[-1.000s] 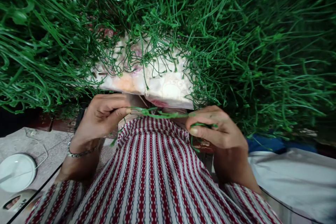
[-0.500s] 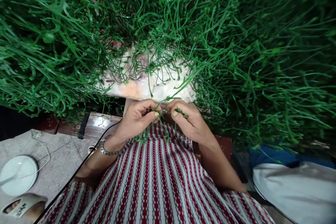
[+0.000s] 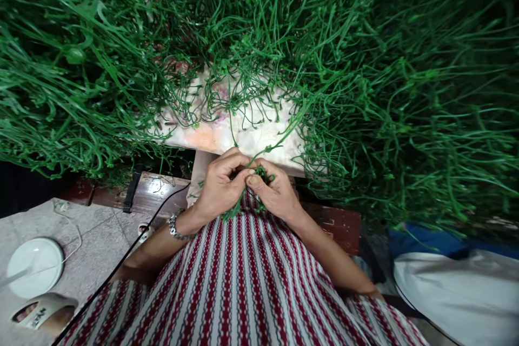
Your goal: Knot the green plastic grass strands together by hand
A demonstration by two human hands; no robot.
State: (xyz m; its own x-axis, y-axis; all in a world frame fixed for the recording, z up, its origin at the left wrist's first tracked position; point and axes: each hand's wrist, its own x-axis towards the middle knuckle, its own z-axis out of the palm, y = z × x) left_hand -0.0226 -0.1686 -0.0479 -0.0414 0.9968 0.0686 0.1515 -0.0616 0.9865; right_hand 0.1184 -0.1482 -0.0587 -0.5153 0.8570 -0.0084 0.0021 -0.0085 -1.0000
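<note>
Fingers pinched close together, a person's left hand (image 3: 223, 184) and right hand (image 3: 276, 190) hold green stems (image 3: 268, 148) above a striped garment (image 3: 243, 281) (1 bracelet (image 3: 174, 226) circles the left wrist), before a pale printed sheet (image 3: 255, 138) flanked by heaped greens (image 3: 405, 97).

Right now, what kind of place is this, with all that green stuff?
Maybe a home or a small workroom; I can't tell which. The clues are the big heaps of green stems, the tiled floor and a foot in a pale sandal.
</note>
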